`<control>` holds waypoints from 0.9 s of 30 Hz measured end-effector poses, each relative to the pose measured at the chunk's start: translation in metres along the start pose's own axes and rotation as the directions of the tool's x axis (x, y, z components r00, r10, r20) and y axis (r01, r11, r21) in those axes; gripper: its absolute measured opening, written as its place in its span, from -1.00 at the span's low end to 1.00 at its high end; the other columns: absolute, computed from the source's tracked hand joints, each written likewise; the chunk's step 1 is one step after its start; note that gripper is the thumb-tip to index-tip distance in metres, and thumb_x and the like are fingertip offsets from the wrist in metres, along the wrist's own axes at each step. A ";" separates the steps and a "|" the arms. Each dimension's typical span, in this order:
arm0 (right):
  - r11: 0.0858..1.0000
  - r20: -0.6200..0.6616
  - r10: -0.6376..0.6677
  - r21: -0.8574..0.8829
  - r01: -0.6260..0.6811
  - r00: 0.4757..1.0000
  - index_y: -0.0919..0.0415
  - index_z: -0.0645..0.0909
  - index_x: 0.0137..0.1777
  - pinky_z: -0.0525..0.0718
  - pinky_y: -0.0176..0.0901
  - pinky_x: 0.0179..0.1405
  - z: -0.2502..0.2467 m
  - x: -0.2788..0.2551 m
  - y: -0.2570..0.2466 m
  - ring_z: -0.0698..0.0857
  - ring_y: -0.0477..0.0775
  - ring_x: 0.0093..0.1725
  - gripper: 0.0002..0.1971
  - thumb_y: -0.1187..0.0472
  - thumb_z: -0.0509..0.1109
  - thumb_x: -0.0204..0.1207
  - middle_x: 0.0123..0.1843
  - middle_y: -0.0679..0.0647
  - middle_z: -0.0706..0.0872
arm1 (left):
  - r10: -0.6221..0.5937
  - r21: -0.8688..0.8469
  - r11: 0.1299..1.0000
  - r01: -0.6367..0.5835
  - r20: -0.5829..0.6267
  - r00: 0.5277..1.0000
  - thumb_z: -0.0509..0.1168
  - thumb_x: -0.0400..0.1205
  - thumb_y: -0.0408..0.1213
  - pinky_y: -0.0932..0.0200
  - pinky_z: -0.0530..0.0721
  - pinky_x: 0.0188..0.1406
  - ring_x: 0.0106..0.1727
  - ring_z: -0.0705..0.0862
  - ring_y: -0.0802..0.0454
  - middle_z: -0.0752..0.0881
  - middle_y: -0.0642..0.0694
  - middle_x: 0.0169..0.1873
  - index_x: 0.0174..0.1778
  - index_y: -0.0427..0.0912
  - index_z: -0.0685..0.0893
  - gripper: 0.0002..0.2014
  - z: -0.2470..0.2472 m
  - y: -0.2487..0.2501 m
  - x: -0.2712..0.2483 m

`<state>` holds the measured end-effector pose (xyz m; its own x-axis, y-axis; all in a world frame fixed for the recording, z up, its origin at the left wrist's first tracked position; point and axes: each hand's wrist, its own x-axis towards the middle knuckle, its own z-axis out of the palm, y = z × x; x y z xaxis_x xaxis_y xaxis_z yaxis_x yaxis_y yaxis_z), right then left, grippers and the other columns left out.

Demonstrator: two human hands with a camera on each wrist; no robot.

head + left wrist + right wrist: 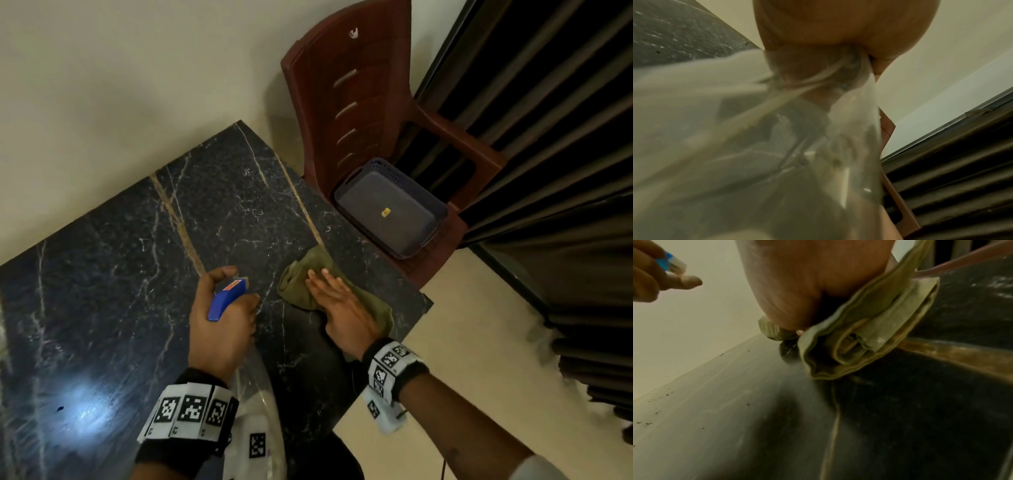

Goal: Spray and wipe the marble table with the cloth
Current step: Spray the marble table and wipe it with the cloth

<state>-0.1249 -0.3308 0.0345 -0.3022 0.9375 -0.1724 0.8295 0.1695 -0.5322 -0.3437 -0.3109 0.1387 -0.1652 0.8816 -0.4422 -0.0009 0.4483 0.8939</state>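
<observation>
Dark marble with white and gold veins tops the desk (pixel 219 212), which stands against a pale wall. At 2 o'clock from the desk's middle, a brown plastic chair (pixel 363 102) carries a grey basket (pixel 390 209), with dark curtains (pixel 548 137) beyond it. Near the desk's 4 o'clock edge, the right hand (pixel 342 305) lies flat with straight fingers on a folded olive cloth (pixel 301 277), pressing it onto the marble. At 9 o'clock of that hand, apart from the cloth, the left hand (pixel 222 322) has its grip curled round a clear spray bottle (pixel 777 146) with a blue head (pixel 227 296), one finger on the trigger, held above the marble. A glare patch shines at 8 o'clock on the desk.
</observation>
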 end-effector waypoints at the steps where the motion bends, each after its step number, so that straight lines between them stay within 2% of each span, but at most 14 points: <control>1: 1.000 0.005 -0.020 -0.010 0.020 1.000 0.07 0.17 0.74 -0.27 -0.24 0.67 -0.004 0.002 0.005 -0.08 -0.06 0.75 -0.14 0.52 0.19 0.39 0.76 -0.11 0.09 | 0.002 -0.001 1.000 -0.002 0.010 1.000 0.31 0.63 -0.57 0.18 0.47 -0.64 -0.56 0.49 0.02 0.54 0.03 -0.60 0.21 0.01 0.60 -0.61 0.000 0.000 -0.002; 3: 0.999 -0.025 -0.001 -0.034 0.000 1.000 0.09 0.19 0.73 -0.20 -0.17 0.70 -0.020 0.012 0.025 -0.05 -0.05 0.74 -0.13 0.54 0.19 0.37 0.76 -0.08 0.12 | 0.005 0.008 1.000 -0.005 0.022 1.000 0.31 0.63 -0.57 0.16 0.49 -0.61 -0.55 0.51 0.04 0.55 0.02 -0.58 0.24 0.01 0.60 -0.60 -0.001 -0.002 -0.005; 7: 0.983 -0.092 0.169 -0.055 -0.174 0.981 0.10 0.14 0.75 -0.07 0.04 0.75 -0.050 0.031 0.062 -0.07 -0.01 0.76 -0.12 0.57 0.17 0.39 0.78 -0.06 0.06 | 0.003 0.017 1.000 -0.003 0.016 1.000 0.32 0.63 -0.56 0.15 0.52 -0.58 -0.51 0.52 0.02 0.56 -0.01 -0.53 0.23 0.01 0.60 -0.61 -0.006 -0.005 -0.011; 11: 0.982 -0.102 0.182 -0.038 -0.187 0.978 0.12 0.11 0.75 -0.10 0.03 0.75 -0.040 0.024 0.052 -0.12 -0.02 0.75 -0.14 0.54 0.20 0.43 0.78 -0.05 0.02 | -0.025 -0.011 1.000 0.025 0.011 1.000 0.31 0.64 -0.56 0.16 0.49 -0.61 -0.52 0.50 -0.01 0.54 -0.09 -0.48 0.26 0.00 0.57 -0.60 -0.002 -0.009 -0.018; 13: 0.989 -0.108 0.143 -0.012 -0.145 0.984 0.13 0.12 0.75 -0.18 -0.03 0.74 -0.021 0.005 0.032 -0.16 -0.06 0.73 -0.17 0.50 0.22 0.45 0.78 -0.05 0.01 | -0.035 -0.019 0.999 0.035 0.014 0.999 0.31 0.64 -0.56 0.13 0.48 -0.59 -0.53 0.50 0.01 0.53 -0.07 -0.51 0.26 0.01 0.56 -0.60 0.004 -0.013 -0.021; 16: 1.000 -0.055 0.013 0.019 -0.012 0.998 0.10 0.14 0.75 -0.24 -0.16 0.71 0.005 -0.030 0.010 -0.13 -0.07 0.75 -0.25 0.39 0.21 0.54 0.77 -0.10 0.04 | -0.042 -0.021 0.999 0.043 0.026 0.999 0.32 0.64 -0.54 0.10 0.50 -0.52 -0.54 0.51 0.01 0.55 -0.04 -0.54 0.26 0.05 0.57 -0.59 0.013 -0.015 -0.025; 18: 0.998 -0.012 -0.055 0.037 0.056 0.998 0.08 0.15 0.74 -0.21 -0.17 0.71 0.006 -0.041 0.014 -0.09 -0.09 0.76 -0.24 0.40 0.18 0.51 0.77 -0.11 0.06 | -0.030 -0.019 0.999 0.030 0.033 0.999 0.32 0.65 -0.54 0.10 0.51 -0.51 -0.54 0.52 0.01 0.56 -0.04 -0.54 0.27 0.05 0.57 -0.59 0.016 -0.015 -0.028; 20: 0.997 -0.008 -0.067 0.029 0.067 0.998 0.09 0.18 0.74 -0.14 -0.12 0.73 -0.007 -0.040 0.031 -0.03 -0.05 0.76 -0.22 0.42 0.14 0.47 0.76 -0.08 0.11 | -0.015 -0.014 1.000 0.015 0.033 0.999 0.32 0.64 -0.54 0.10 0.52 -0.50 -0.53 0.52 0.01 0.58 -0.03 -0.52 0.28 0.04 0.57 -0.58 0.016 -0.015 -0.030; 23: 0.998 -0.098 0.068 0.003 -0.068 0.993 0.12 0.17 0.73 -0.04 0.04 0.75 -0.034 -0.031 0.069 -0.01 0.00 0.75 -0.13 0.53 0.17 0.36 0.76 -0.04 0.11 | -0.007 0.005 1.000 0.007 0.031 1.000 0.31 0.64 -0.56 0.10 0.51 -0.52 -0.50 0.52 -0.01 0.57 -0.03 -0.51 0.30 0.02 0.56 -0.57 0.010 -0.018 -0.036; 25: 0.983 -0.129 0.185 0.017 -0.184 0.974 0.12 0.14 0.74 -0.03 0.06 0.75 -0.050 -0.026 0.089 -0.04 -0.06 0.73 -0.10 0.60 0.18 0.36 0.76 -0.04 0.08 | -0.009 0.017 1.000 0.009 0.021 1.000 0.32 0.63 -0.55 0.10 0.51 -0.53 -0.49 0.52 -0.01 0.57 -0.05 -0.49 0.30 0.03 0.57 -0.57 0.004 -0.021 -0.040; 27: 0.975 -0.144 0.221 0.022 -0.220 0.965 0.14 0.13 0.75 -0.03 0.05 0.75 -0.054 -0.023 0.093 -0.04 -0.08 0.72 -0.12 0.58 0.19 0.39 0.77 -0.03 0.08 | -0.011 0.026 1.000 0.011 0.005 1.000 0.34 0.63 -0.53 0.09 0.52 -0.51 -0.49 0.53 0.00 0.58 -0.08 -0.47 0.29 0.04 0.58 -0.57 0.000 -0.023 -0.045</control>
<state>-0.0157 -0.3205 0.0340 -0.0404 0.9855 -0.1648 0.8653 -0.0480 -0.4990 -0.3365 -0.3612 0.1379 -0.1604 0.8773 -0.4523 0.0229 0.4614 0.8869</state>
